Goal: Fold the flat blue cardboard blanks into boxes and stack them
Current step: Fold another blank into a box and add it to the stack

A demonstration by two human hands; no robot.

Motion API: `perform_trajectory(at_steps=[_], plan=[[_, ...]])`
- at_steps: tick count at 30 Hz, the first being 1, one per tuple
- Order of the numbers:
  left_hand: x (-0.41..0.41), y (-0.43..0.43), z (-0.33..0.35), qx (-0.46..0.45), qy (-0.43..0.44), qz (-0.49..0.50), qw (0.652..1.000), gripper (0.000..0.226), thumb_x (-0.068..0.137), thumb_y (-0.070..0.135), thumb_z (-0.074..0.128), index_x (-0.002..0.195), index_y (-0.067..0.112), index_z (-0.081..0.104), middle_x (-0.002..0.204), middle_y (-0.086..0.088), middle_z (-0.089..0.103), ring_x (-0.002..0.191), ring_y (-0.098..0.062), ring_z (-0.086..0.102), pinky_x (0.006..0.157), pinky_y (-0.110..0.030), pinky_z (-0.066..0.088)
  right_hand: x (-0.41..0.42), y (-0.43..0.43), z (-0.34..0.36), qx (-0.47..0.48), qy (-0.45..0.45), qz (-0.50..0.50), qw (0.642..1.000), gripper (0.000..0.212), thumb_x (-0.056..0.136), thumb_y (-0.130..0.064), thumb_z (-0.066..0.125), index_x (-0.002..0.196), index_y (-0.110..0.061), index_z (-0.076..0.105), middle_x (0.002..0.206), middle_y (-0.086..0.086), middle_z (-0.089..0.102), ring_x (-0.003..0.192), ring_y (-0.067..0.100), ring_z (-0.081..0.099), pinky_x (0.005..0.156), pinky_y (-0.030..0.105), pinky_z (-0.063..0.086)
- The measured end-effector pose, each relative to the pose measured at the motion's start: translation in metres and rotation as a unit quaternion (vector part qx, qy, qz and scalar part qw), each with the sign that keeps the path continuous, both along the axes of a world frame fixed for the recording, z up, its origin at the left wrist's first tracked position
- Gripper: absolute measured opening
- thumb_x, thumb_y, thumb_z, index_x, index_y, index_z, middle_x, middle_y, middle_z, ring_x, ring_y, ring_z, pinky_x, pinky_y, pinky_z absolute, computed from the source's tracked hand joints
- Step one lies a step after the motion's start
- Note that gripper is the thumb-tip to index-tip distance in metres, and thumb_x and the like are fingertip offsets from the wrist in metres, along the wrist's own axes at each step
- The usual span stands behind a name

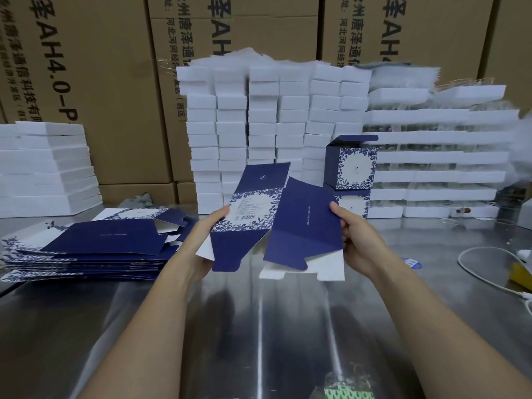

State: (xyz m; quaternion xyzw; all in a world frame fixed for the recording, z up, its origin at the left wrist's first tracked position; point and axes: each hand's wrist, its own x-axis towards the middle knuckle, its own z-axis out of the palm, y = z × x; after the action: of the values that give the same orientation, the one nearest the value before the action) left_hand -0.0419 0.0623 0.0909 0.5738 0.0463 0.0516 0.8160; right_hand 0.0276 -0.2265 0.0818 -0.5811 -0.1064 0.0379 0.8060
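Observation:
I hold a blue cardboard blank (273,214) above the metal table (259,326), bent into a V along a middle crease. My left hand (205,237) grips its left edge beside the floral panel. My right hand (355,240) grips the right edge of the plain blue panel. White inner flaps hang at the bottom. A pile of flat blue blanks (86,249) lies at the left. Two folded blue boxes (352,168) stand stacked behind, the top one with its lid open.
White foam inserts (273,125) are stacked in columns behind, more at the left (46,168) and in trays at the right (437,156). Brown cartons (115,67) form the back wall. A white cable (483,269) and a yellow object (521,273) lie at the right.

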Motion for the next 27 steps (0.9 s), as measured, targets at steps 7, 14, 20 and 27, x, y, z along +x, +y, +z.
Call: perform_trajectory(at_steps=[7, 14, 20, 27], plan=[[0.010, 0.008, -0.003, 0.041, -0.005, 0.044, 0.998, 0.033, 0.098, 0.037, 0.067, 0.115, 0.011, 0.079, 0.114, -0.009, 0.079, 0.104, -0.026, 0.077, 0.095, -0.036, 0.059, -0.009, 0.001, 0.004, 0.004, 0.038, 0.060, 0.997, 0.035, 0.097, -0.039, 0.069, 0.120, -0.022, 0.049, 0.110, 0.018, 0.046, 0.092, 0.031, 0.051, 0.079, 0.035, 0.047], [0.007, 0.003, 0.007, 0.061, -0.060, 0.044, 0.995, 0.027, 0.109, 0.009, 0.045, 0.092, 0.010, 0.066, 0.071, 0.006, 0.076, 0.065, -0.004, 0.071, 0.057, -0.011, 0.053, -0.009, 0.005, 0.002, 0.007, 0.047, 0.036, 0.998, 0.016, 0.097, -0.036, 0.067, 0.098, -0.021, 0.063, 0.087, 0.019, 0.048, 0.073, 0.030, 0.047, 0.068, 0.035, 0.040], [0.011, -0.002, 0.004, 0.044, -0.012, 0.049, 0.998, 0.030, 0.111, 0.021, 0.047, 0.126, 0.002, 0.064, 0.075, -0.003, 0.078, 0.078, -0.018, 0.077, 0.068, -0.022, 0.059, -0.006, 0.004, 0.002, 0.031, 0.060, 0.032, 0.997, 0.044, 0.092, -0.035, 0.070, 0.065, -0.024, 0.037, 0.058, -0.003, 0.024, 0.063, 0.018, 0.017, 0.064, 0.039, 0.013], [0.010, -0.002, -0.008, 0.010, 0.008, 0.069, 0.998, 0.041, 0.101, 0.029, 0.063, 0.070, 0.011, 0.084, 0.080, -0.012, 0.080, 0.063, -0.028, 0.078, 0.046, -0.032, 0.057, -0.010, 0.004, 0.004, -0.020, 0.066, 0.049, 0.996, 0.032, 0.095, -0.037, 0.069, 0.072, -0.019, 0.082, 0.070, 0.004, 0.069, 0.056, 0.020, 0.068, 0.052, 0.022, 0.054]])
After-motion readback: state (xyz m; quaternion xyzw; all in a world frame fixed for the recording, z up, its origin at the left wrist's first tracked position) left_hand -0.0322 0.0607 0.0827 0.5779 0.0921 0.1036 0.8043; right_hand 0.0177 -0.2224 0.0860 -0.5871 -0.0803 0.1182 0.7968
